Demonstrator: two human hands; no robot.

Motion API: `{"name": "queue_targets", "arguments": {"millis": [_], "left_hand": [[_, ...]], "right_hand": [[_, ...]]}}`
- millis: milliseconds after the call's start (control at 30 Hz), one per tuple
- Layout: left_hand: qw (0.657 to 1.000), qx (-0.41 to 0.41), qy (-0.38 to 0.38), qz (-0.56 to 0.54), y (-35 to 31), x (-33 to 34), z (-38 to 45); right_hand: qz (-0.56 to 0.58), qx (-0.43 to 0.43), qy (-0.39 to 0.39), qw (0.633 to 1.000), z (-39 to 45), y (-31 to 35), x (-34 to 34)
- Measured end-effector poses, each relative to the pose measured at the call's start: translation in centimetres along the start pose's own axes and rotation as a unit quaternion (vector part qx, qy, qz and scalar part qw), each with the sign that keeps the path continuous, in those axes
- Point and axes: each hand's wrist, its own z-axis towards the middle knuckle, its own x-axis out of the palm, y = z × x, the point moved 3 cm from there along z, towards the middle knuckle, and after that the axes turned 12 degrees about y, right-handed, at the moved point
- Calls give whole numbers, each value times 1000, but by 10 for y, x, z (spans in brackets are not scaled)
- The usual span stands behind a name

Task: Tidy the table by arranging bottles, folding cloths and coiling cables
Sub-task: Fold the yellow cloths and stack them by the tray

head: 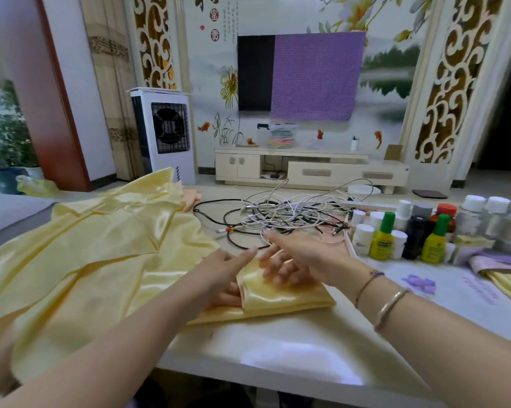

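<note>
Head view: the folded yellow cloth (277, 295) lies on the counter (277, 343), beside a loose yellow cloth heap (101, 254). Left hand (224, 278) has fingers tucked under the fold; right hand (301, 260) rests flat on top, fingers spread. Neither grips. To finish well, press outward from the crease and align edges. Cables (286, 216) remain tangled; bottles (410, 231) stand grouped at right.

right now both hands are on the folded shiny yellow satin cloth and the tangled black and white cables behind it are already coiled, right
Not quite. The head view shows the left hand and right hand on the folded shiny yellow satin cloth, but the black and white cables behind it lie in a loose tangle, not coiled.
</note>
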Motion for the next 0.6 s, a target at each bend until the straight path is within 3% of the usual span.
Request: {"name": "queue_targets", "arguments": {"millis": [67, 167, 300, 500, 533, 600], "left_hand": [[1000, 3, -23, 17, 6, -2, 5], [998, 8, -56, 23, 10, -4, 7], [995, 21, -88, 43, 13, -7, 12], [989, 36, -120, 82, 8, -18, 7], [978, 51, -149, 139, 6, -28, 4], [922, 50, -203, 324, 3, -52, -4]], "right_hand": [[-47, -82, -94, 991, 1, 0, 2], [-215, -186, -176, 943, 1, -7, 11], [-383, -200, -140, 891, 9, -26, 33], [-440, -188, -117, 870, 9, -35, 44], [-462, -175, -108, 863, 9, -35, 46], [-498, -143, -88, 851, 10, -36, 48]]}}
